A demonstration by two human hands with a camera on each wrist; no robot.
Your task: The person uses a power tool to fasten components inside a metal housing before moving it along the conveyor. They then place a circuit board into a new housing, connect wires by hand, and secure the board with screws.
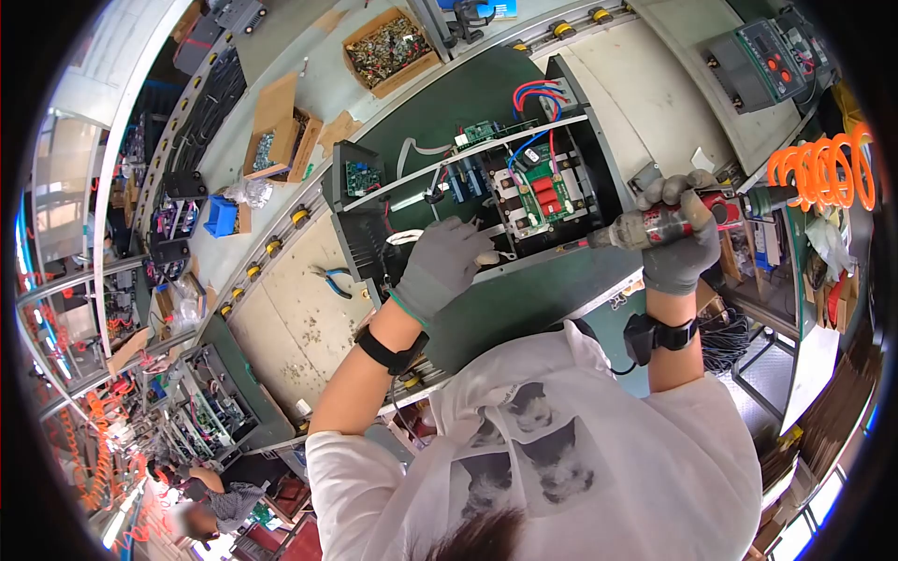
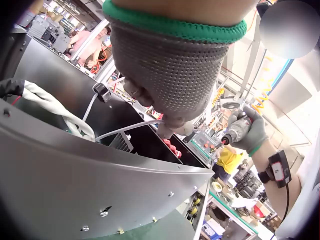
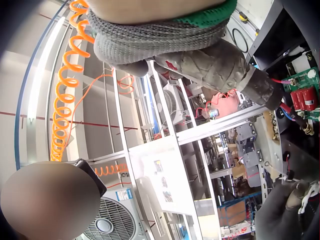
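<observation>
A black metal case [image 1: 360, 229] lies open in front of me, with a green circuit board [image 1: 535, 178] carrying red blocks inside it. My gloved left hand [image 1: 441, 266] reaches over the near left part of the case. Its fingers pinch a thin pale wire [image 2: 131, 127]; a ring-shaped metal end shows beside the fingertips in the head view. White twisted wires [image 2: 59, 107] run near that hand. At the case's near right corner, my gloved right hand [image 1: 678, 248] grips a taped power screwdriver [image 1: 631, 230], its tip pointing left toward the rim.
Blue-handled pliers [image 1: 334, 281] lie left of the case. Beyond stand a cardboard box of small hardware [image 1: 388, 51], another cardboard box [image 1: 271, 140] and a blue bin [image 1: 221, 216]. An orange coiled hose [image 1: 823, 173] hangs right, near a grey control unit [image 1: 772, 61].
</observation>
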